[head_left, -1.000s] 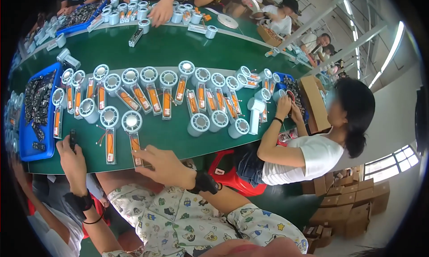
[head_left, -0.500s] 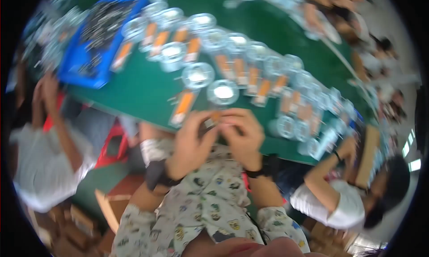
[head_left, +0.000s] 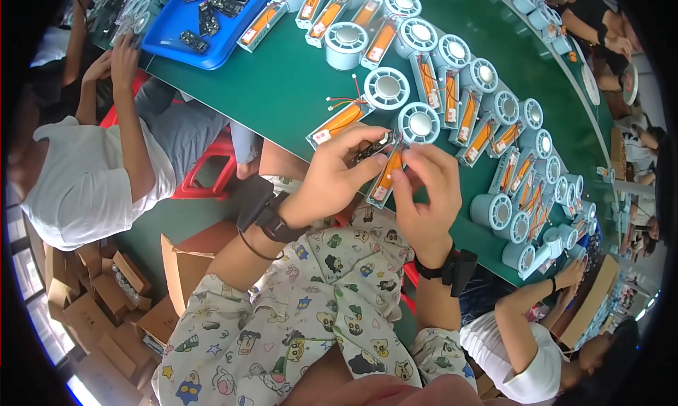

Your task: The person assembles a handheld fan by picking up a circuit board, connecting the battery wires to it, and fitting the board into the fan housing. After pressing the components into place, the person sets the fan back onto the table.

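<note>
My left hand (head_left: pixel 326 178) pinches a small black circuit board (head_left: pixel 376 147) between thumb and fingers, tilted above the table's near edge. Directly beside it is a light-blue handheld fan with a round head (head_left: pixel 419 123) and an open handle, in which an orange battery (head_left: pixel 385 176) lies. My right hand (head_left: pixel 429 202) is closed at the right side of this handle, thumb and fingertips by the battery. Thin wires near the fingertips are partly hidden. Just to the left lies another open fan handle (head_left: pixel 340 121), its red wires and white plugs sticking up.
Several similar fans (head_left: pixel 484 75) stand in rows across the green table (head_left: pixel 240 95). A blue tray (head_left: pixel 201 55) of black circuit boards is at the far left. People sit close on both sides, one in a white shirt (head_left: pixel 99 173) at left. Cardboard boxes (head_left: pixel 106 314) lie on the floor.
The view has shifted and sharpened from a blur. Both hands were close together at the near edge; now they are slightly apart, and the black board shows in my left fingers.
</note>
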A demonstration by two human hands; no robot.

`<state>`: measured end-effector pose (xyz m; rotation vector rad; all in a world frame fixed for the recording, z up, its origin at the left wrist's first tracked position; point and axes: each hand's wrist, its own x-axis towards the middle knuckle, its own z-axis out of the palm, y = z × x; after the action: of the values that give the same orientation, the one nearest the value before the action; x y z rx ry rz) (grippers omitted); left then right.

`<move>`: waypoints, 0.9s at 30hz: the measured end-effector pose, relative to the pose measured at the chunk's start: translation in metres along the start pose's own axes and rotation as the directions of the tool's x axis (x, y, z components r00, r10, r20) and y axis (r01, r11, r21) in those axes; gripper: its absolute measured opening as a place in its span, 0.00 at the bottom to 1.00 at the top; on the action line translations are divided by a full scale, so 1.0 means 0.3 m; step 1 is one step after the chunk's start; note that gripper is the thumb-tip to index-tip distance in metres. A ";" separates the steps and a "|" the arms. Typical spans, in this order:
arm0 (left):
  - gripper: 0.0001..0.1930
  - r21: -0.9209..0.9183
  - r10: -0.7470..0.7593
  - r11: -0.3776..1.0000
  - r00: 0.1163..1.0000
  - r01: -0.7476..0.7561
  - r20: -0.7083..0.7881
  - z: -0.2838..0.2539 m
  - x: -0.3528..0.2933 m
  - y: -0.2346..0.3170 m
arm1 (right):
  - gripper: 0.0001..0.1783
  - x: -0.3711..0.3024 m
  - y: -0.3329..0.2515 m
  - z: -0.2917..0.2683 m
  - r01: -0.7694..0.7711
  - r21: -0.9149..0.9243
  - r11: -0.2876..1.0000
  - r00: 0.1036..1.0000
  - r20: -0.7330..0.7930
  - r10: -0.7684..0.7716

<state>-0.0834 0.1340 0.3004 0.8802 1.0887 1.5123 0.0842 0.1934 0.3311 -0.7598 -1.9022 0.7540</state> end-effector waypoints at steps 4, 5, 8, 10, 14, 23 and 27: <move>0.23 -0.048 -0.024 0.998 0.998 0.027 0.059 -0.033 0.002 0.004 | 0.18 0.051 0.003 -0.018 0.221 -0.129 0.967 0.954 0.235 -0.187; 0.23 -0.048 -0.020 0.999 0.998 0.023 0.061 -0.036 -0.004 0.005 | 0.17 0.045 -0.002 -0.022 0.215 -0.129 0.968 0.951 0.253 -0.177; 0.23 -0.044 0.045 0.998 0.992 -0.040 0.115 -0.035 -0.012 0.007 | 0.15 0.053 0.013 -0.038 0.219 -0.123 0.968 0.938 0.298 -0.175; 0.22 -0.040 0.027 0.999 0.993 -0.022 0.113 -0.038 -0.006 0.011 | 0.13 0.060 0.046 -0.048 0.247 -0.075 0.966 0.940 0.259 -0.220; 0.21 -0.014 -0.038 0.999 0.991 0.041 0.126 -0.036 0.000 0.034 | 0.10 0.063 0.071 -0.032 0.140 0.065 0.988 0.971 0.187 -0.150; 0.19 0.140 -0.010 0.990 0.991 -0.009 0.130 -0.033 0.016 0.029 | 0.09 0.071 0.049 -0.007 0.148 -0.196 0.969 0.989 0.037 -0.144; 0.19 0.152 0.007 0.988 0.990 -0.029 0.142 -0.024 0.013 0.032 | 0.08 0.068 0.051 -0.007 0.216 -0.253 0.943 0.976 0.035 -0.214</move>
<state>-0.0939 0.1358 0.3070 1.0893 1.1061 1.3725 0.0814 0.2190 0.3311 -0.6897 -2.0728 0.3800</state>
